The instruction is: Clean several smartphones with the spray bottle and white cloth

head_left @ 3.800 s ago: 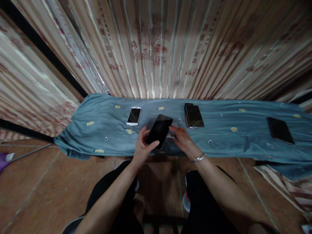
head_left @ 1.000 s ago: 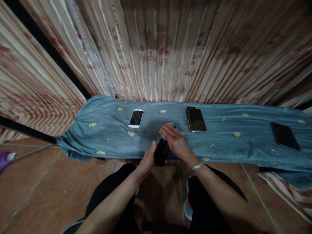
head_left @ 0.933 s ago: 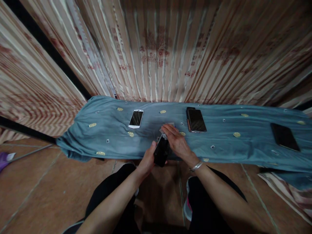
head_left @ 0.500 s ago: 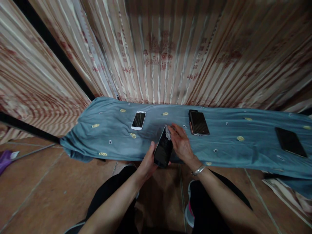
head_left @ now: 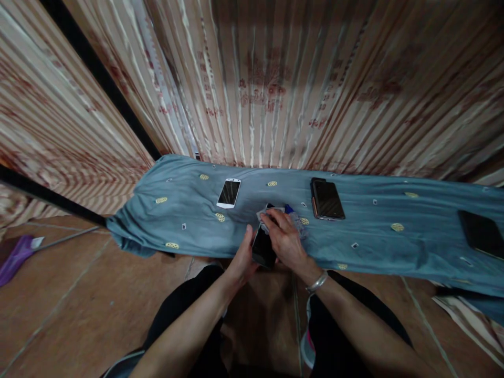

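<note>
Blue cloth (head_left: 177, 220), curtain behind. My L hand (head_left: 243, 261) grips black phone (head_left: 263, 249), steadying; R hand (head_left: 285, 239) presses wipe (head_left: 268, 216) onto it.

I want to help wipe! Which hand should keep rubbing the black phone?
Probably the right hand: it already presses the small cloth on the black phone. The left hand is busy gripping the phone's edge to steady it.

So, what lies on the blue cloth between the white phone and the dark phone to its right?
In the head view, between the white phone and the dark phone the blue cloth shows a yellow round motif; nearer the person, the right hand presses a wipe.
</note>
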`<act>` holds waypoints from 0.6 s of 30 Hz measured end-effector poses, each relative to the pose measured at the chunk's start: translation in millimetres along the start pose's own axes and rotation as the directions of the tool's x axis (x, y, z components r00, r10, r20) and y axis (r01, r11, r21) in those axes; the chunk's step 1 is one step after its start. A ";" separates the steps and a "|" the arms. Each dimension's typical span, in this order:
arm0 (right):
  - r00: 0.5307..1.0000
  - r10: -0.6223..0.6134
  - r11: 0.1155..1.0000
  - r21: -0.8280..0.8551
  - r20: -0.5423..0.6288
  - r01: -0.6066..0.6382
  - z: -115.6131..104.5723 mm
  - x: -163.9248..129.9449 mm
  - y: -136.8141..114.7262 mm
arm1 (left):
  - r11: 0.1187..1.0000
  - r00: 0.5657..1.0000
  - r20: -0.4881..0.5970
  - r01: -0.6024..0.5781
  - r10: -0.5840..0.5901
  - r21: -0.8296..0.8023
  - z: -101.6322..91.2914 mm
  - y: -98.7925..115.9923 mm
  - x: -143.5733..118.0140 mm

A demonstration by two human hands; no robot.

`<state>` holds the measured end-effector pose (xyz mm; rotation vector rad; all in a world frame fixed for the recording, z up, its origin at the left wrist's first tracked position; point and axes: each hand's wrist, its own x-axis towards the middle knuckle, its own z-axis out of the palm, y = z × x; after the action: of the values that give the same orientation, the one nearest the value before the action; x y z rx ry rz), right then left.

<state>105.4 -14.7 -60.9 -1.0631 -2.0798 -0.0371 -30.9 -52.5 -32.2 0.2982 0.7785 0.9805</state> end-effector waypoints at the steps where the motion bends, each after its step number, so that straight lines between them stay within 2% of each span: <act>1: 1.000 -0.016 1.000 0.008 0.002 0.016 0.2 -0.3 -3.0 | 1.000 1.000 -0.004 -0.005 0.005 -0.011 0.0 0.5 1.3; 7: 0.997 -0.063 0.997 0.042 0.050 0.061 -0.3 -4.6 -21.4 | 0.992 0.995 -0.084 -0.059 0.049 -0.116 3.0 5.8 5.9; 10: 0.995 -0.070 0.996 0.058 0.076 0.066 -0.6 -7.1 -28.5 | 0.986 0.994 -0.082 -0.078 0.067 -0.147 3.7 9.3 4.5; 14: 0.991 -0.120 0.990 0.081 0.067 0.115 0.1 -9.5 -34.2 | 0.987 0.995 -0.093 -0.047 0.032 -0.155 1.5 13.8 3.4; 18: 0.985 -0.156 0.982 0.118 0.069 0.147 1.2 -12.5 -37.5 | 0.983 0.998 -0.049 -0.042 0.034 -0.179 -3.8 16.4 5.8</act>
<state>82.8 -47.1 -58.5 -0.8491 -2.2026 0.0466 -42.1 -39.2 -28.4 0.1347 0.7216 1.0896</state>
